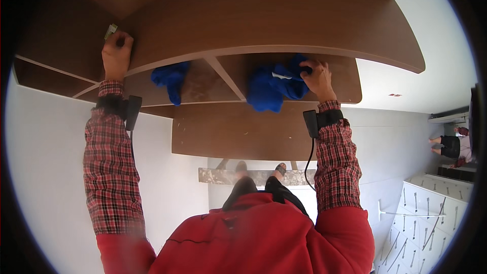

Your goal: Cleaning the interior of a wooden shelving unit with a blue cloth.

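Observation:
My left hand [116, 54] is at the upper left, fingers curled against the brown wood-look panel of a shelf unit. A small green-and-white piece [110, 31] shows just beyond its fingers; whether I grip it cannot be told. To the right, my right hand [319, 78] pinches a bunched blue cloth [266, 87] with a white tag, lying in an open compartment and hanging partly over its edge. Another blue cloth [172, 79] lies crumpled in the compartment to the left, beyond a slanting divider [225, 78].
Below the compartments is a brown panel [243, 131] with small pale flecks. My feet stand on a stained plank [257, 177]. At the far right are another person [452, 147], white sheets with printed marks [430, 213] and a long-handled white tool [412, 214].

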Motion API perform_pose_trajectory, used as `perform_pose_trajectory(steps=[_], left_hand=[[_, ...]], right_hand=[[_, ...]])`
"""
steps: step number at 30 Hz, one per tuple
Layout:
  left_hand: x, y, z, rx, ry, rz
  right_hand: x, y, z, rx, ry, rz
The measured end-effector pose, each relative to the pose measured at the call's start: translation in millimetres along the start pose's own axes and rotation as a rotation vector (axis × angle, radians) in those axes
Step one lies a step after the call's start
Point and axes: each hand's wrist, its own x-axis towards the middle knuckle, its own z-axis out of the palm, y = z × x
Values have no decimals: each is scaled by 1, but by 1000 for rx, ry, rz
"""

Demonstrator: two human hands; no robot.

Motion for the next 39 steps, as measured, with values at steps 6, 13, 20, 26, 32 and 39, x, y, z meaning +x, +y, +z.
perform_pose_trajectory(steps=[6, 13, 20, 26, 32, 39], left_hand=[[0, 10, -3, 41, 14, 2], [-1, 5, -3, 56, -21, 18], [-4, 5, -9, 23, -50, -24], [0, 15, -9, 35, -35, -13], [1, 13, -6, 24, -17, 15], [2, 9, -5, 3, -18, 53]], right_hand=[[-10, -61, 39, -279, 195, -633], [19, -37, 107, -390, -261, -527], [43, -68, 141, -136, 99, -204], [44, -39, 175, -258, 127, -354], [69, -42, 174, -216, -125, -243], [83, -35, 162, -188, -200, -199]])
